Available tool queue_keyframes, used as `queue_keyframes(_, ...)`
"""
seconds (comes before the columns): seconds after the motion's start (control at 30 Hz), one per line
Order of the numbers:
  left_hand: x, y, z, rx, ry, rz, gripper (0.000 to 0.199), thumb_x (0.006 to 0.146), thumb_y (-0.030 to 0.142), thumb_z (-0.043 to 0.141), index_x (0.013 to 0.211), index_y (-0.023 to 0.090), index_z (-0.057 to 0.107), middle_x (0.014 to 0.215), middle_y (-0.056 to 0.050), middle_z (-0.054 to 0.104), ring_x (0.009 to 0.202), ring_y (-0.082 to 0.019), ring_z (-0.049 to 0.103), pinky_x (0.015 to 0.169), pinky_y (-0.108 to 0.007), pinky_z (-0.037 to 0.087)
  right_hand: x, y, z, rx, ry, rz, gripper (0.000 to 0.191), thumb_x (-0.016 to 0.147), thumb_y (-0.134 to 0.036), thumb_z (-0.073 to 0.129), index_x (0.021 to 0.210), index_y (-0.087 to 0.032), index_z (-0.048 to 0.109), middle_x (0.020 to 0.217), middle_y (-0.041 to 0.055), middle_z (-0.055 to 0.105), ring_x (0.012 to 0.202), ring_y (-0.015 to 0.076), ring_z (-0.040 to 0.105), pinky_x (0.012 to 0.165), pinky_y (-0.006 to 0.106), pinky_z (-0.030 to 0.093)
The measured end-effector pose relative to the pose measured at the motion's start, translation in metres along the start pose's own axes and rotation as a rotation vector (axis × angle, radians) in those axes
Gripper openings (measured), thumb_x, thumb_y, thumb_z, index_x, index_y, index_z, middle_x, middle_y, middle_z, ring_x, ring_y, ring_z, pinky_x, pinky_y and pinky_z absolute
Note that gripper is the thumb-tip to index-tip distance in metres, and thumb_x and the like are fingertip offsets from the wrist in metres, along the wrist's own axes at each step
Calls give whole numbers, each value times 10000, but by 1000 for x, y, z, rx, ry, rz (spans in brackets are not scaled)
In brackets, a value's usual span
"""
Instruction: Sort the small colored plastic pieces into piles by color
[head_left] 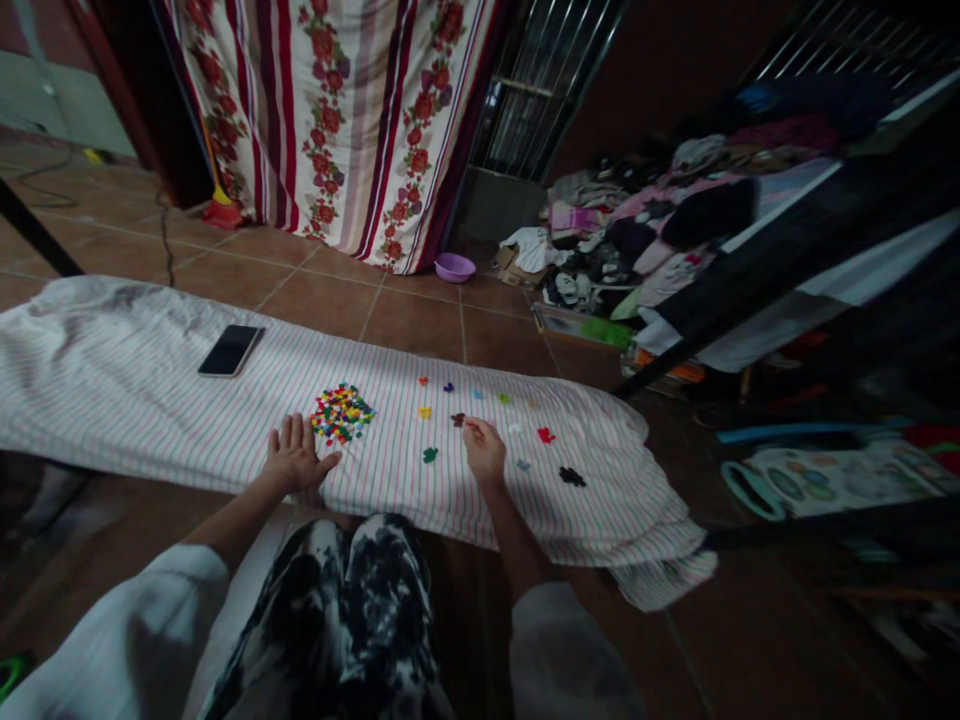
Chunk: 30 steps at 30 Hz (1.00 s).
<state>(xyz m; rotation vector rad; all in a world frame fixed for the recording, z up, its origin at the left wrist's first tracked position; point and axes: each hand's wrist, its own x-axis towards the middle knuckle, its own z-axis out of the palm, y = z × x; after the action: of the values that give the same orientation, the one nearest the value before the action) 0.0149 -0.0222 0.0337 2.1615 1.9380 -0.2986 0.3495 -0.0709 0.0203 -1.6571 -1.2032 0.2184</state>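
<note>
My left hand [298, 458] lies with fingers spread on the striped cloth [390, 480], just below a mixed heap of small coloured pieces [341, 413]. My right hand [485, 448] is closed, its fingertips together at the right edge of a small brown group [457, 420]; whatever is between them is too small to make out. Around it lie small single-colour groups: dark green [430, 455], yellow [425, 412], orange [423, 380], dark blue [448, 387], light green [503, 398], red [546, 435], grey [523, 465] and black [572, 476].
A phone [231, 351] lies on the cloth at the left. Beyond the cloth, a purple basin [454, 267] stands on the tiled floor before a floral curtain [322, 120]. Clothes [637, 220] are piled at the right. My knees are close below the cloth's near edge.
</note>
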Motion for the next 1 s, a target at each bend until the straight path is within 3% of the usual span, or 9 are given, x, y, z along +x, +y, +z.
queue_keyframes(0.17, 1, 0, -1, -9, -6, 1, 1017, 758, 735, 194, 1445, -2, 52, 1547, -192, 27, 1433, -322, -15, 1140, -487, 77, 19, 34, -41, -104, 162, 168, 320, 716, -354, 507, 908, -166, 681, 845, 71, 677, 732, 173, 609, 751, 308, 496)
queue_keyframes(0.33, 0, 1, -4, 0, -19, -15, 1011, 761, 725, 211, 1447, -1, 56, 1547, -189, 16, 1432, -324, -14, 1141, -487, 74, 36, 65, -79, -184, 196, 336, 394, 677, -306, 479, 969, -119, 667, 898, 106, 677, 837, 207, 624, 846, 342, 473)
queue_keyframes(0.5, 1, 1, -1, -6, 4, -14, 1011, 757, 724, 220, 1446, -3, 81, 1544, -192, 41, 1432, -328, 6, 1138, -491, 84, 48, 85, -107, -345, 209, 412, 373, 680, -243, 451, 965, -144, 670, 911, 97, 676, 893, 219, 614, 885, 363, 453)
queue_keyframes(0.77, 1, -1, 1, 4, 11, -5, 1011, 760, 722, 212, 1445, -11, 84, 1543, -200, 37, 1431, -328, 1, 1138, -492, 88, 59, 98, -124, -416, 199, 470, 373, 652, -155, 475, 970, -144, 670, 857, 85, 670, 895, 217, 616, 873, 349, 460)
queue_keyframes(1.0, -1, 0, -2, 3, 0, -5, 1006, 764, 718, 208, 1445, -12, 87, 1545, -198, 42, 1433, -321, -1, 1141, -482, 82, 60, 107, -124, -405, 124, 476, 489, 663, -151, 455, 1119, -142, 632, 1018, 100, 672, 992, 219, 605, 937, 357, 442)
